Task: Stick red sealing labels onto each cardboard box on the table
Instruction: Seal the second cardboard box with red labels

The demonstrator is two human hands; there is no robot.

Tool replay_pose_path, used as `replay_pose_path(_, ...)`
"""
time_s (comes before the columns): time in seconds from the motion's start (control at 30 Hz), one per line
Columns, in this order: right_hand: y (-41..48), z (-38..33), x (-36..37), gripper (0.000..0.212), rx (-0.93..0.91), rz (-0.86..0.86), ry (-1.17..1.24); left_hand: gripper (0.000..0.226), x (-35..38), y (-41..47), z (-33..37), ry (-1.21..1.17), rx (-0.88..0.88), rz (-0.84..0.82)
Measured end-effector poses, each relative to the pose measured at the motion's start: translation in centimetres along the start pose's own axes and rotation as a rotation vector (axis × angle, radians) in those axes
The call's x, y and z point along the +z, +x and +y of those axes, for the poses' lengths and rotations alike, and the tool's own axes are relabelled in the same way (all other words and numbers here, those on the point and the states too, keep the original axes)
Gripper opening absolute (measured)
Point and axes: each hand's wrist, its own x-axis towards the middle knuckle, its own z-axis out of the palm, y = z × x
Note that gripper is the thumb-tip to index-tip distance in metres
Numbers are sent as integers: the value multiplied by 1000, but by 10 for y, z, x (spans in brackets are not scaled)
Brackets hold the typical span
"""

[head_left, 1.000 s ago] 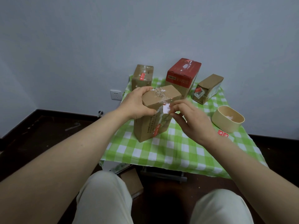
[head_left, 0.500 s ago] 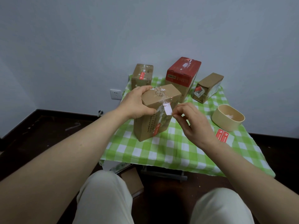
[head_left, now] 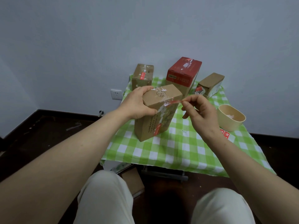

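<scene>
A tall brown cardboard box (head_left: 155, 120) stands upright on the green checked tablecloth (head_left: 178, 147). My left hand (head_left: 137, 104) grips its top left corner. My right hand (head_left: 200, 113) pinches one end of a red label (head_left: 174, 102); the label's other end touches the box's top right edge. Another red label sits low on the box's front. Three more boxes stand behind: a brown one (head_left: 142, 76) with a red label, a red-topped one (head_left: 182, 73), and a small tilted one (head_left: 210, 84).
A beige bowl (head_left: 231, 117) stands at the right of the table, with a sheet of red labels (head_left: 226, 135) lying in front of it. A wall socket (head_left: 116, 94) is on the wall to the left. My knees are below the table's front edge.
My right hand has moved right and away from the box, and the label it pinches now stretches out flat from the box's top edge, red side showing. My left hand has stayed put.
</scene>
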Motion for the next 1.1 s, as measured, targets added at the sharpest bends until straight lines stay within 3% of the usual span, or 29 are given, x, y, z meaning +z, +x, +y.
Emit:
replay_pose_path(0.1,10,-9,-3,16,96,143,234,87,0,1,-1,-18,-18,2)
replay_pose_path(0.23,18,-12,-9,9,157,194,321,88,-1,3,-1,-4,-21,-6)
replay_pose_path(0.27,16,-11,-7,15,155,176,328,88,-1,3,-1,4,-19,-3)
replay_pose_path(0.33,12,-6,0,49,91,127,258,88,-2,4,-1,8,-22,6)
replay_pose_path(0.4,8,3,10,83,-22,81,61,88,-2,5,-2,12,-31,9)
replay_pose_path(0.47,6,13,21,93,-142,73,-185,90,-2,6,-2,12,-42,6)
replay_pose_path(0.6,9,26,38,86,-301,124,-411,97,-1,6,-1,17,-67,13)
replay_pose_path(0.8,30,39,43,72,-527,166,-500,98,-3,9,-1,3,-88,9)
replay_pose_path(1.1,39,40,44,54,-667,242,-575,105,-3,10,-5,-17,-86,17)
